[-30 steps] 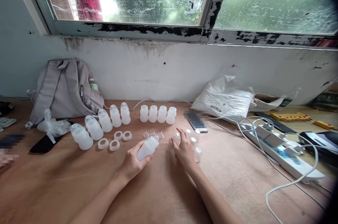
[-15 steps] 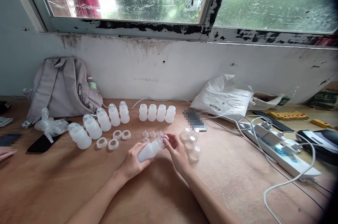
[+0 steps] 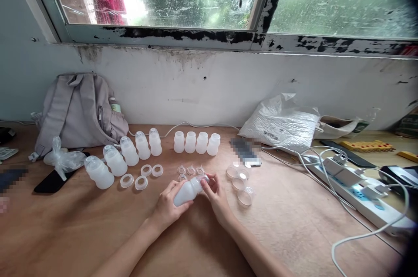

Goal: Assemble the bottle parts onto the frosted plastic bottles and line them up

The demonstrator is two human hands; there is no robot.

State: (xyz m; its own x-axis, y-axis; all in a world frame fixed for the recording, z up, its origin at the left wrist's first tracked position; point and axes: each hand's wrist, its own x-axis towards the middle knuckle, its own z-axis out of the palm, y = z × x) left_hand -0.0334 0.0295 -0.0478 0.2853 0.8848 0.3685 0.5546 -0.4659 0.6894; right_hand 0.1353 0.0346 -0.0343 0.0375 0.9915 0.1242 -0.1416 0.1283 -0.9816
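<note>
A frosted white baby bottle (image 3: 187, 193) lies tilted between my hands, its top pointing up and to the right. My left hand (image 3: 168, 203) is wrapped round its body. At the top end, the fingers of my right hand (image 3: 215, 192) close on the clear cap (image 3: 200, 180). Just behind the bottle sit several clear teats (image 3: 190, 170), partly hidden by it. Several screw rings (image 3: 141, 182) lie to the left. Clear domed caps (image 3: 244, 197) are grouped right of my right hand. Open bottles (image 3: 201, 143) stand in a row farther back, and capped bottles (image 3: 115, 160) line up at the left.
A grey backpack (image 3: 78, 111) leans on the wall at the left, with a plastic bag (image 3: 67, 159) before it. Behind the caps lies a phone (image 3: 245, 150). A silvery parcel (image 3: 281, 124) and a power strip with cables (image 3: 369, 200) occupy the right.
The view has shifted slightly, so the table things appear a little lower. The bottle stays in both hands, and my right fingers have closed further round its cap.
</note>
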